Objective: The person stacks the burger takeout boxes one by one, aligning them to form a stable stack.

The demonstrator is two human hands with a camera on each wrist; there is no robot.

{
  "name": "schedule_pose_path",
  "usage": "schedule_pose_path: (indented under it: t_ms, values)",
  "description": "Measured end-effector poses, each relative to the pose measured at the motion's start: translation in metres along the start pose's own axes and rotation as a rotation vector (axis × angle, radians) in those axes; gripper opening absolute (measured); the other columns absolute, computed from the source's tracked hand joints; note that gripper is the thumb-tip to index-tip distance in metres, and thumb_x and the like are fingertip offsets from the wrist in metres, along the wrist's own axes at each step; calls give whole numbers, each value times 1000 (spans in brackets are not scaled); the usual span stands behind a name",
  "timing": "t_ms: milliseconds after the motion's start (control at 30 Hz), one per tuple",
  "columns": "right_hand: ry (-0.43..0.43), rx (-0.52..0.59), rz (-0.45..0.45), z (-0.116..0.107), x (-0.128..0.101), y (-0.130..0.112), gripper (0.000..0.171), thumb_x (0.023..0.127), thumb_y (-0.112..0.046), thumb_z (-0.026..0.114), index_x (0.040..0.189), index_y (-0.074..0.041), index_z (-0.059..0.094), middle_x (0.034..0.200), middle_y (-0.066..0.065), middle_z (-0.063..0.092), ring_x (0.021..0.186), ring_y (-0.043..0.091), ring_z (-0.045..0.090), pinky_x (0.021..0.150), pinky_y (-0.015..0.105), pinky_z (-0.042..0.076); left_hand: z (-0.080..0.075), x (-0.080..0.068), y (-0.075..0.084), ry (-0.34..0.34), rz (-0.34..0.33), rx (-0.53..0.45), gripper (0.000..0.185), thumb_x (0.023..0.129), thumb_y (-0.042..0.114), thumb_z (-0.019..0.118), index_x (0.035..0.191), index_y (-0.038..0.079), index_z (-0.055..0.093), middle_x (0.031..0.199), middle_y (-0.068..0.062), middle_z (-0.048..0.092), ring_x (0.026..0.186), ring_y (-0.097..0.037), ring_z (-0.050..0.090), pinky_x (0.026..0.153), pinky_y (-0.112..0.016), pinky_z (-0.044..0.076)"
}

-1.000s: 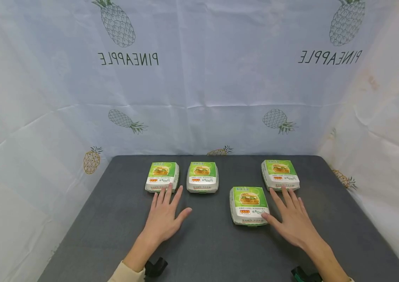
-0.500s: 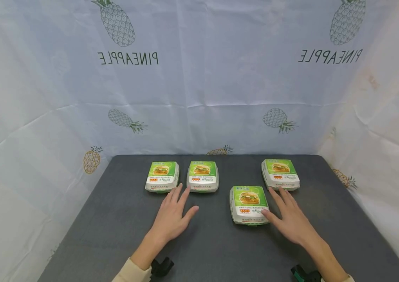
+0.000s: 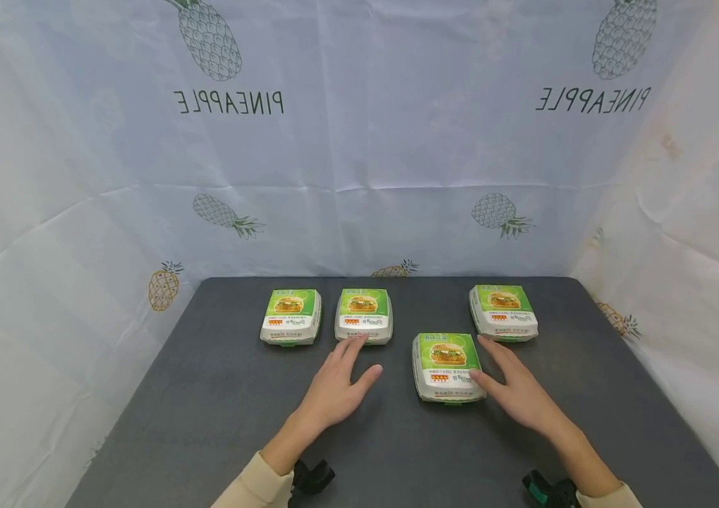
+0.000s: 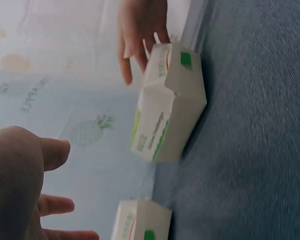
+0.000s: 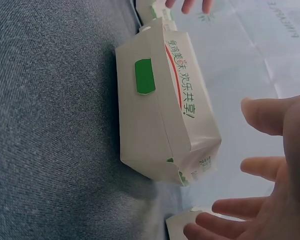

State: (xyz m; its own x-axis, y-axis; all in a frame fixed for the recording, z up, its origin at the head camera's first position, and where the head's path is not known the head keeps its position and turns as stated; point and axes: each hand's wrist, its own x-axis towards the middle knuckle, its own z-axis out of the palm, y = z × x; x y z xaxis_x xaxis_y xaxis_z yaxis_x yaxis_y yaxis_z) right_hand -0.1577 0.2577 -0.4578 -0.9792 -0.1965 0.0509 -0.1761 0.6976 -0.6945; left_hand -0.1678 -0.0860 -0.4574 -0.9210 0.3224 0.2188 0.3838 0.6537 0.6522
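Both hands lie flat, fingers spread, gripping nothing: left hand (image 3: 338,384) near the second box (image 3: 363,315), right hand (image 3: 514,390) beside the front box (image 3: 448,367). Two more boxes (image 3: 291,317) (image 3: 502,312) flank them on the table (image 3: 207,395).

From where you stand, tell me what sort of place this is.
Probably a staged recording booth, not a kitchen: a dark grey table walled by pineapple-print sheets, with four identical burger boxes set out between the two hands.

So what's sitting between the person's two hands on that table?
In the head view, the nearest burger box lies between the left hand and the right hand, whose thumb is at the box's edge. Bare grey table fills the rest.
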Motion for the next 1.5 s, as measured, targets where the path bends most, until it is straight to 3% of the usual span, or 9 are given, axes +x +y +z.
schedule_pose_path:
  t_ms: [167,533,800,1033,1233,1500]
  values:
    - [-16,72,28,1,4,4,77,103,-47,58,161,-6,26,160,28,26,140,53,35,103,67,39,12,9,5,-37,13,-103,66,103,51,54,156,13,42,154,-12,43,139,-34,45,108,-59,39]
    - [-70,159,136,2,8,12,80,101,-50,60,162,-13,25,157,30,31,138,49,42,97,60,48,39,27,14,-171,-32,-355,68,103,46,58,159,15,35,155,-16,37,133,-38,49,101,-49,49]
    - [-124,353,178,4,11,18,79,101,-43,63,163,-13,23,159,29,25,142,51,35,95,47,54,56,37,19,-249,-75,-389,72,101,44,61,161,18,32,154,-16,38,130,-37,53,95,-49,50]
    - [-144,411,171,6,12,18,75,101,-39,65,162,-18,27,157,28,30,138,49,41,90,44,55,63,44,20,-291,-102,-396,70,102,40,63,162,22,31,150,-15,44,126,-33,57,91,-42,53]
    - [-160,443,176,8,12,13,74,100,-37,66,162,-18,29,157,27,31,137,46,44,89,41,55,65,44,20,-301,-111,-384,68,101,39,64,160,19,35,147,-15,47,119,-28,60,83,-34,53]
    - [-170,459,160,11,12,2,75,100,-35,67,162,-16,29,156,28,33,137,46,44,87,40,56,58,37,17,-258,-100,-383,66,100,35,67,158,20,40,143,-15,47,117,-31,60,81,-36,53]
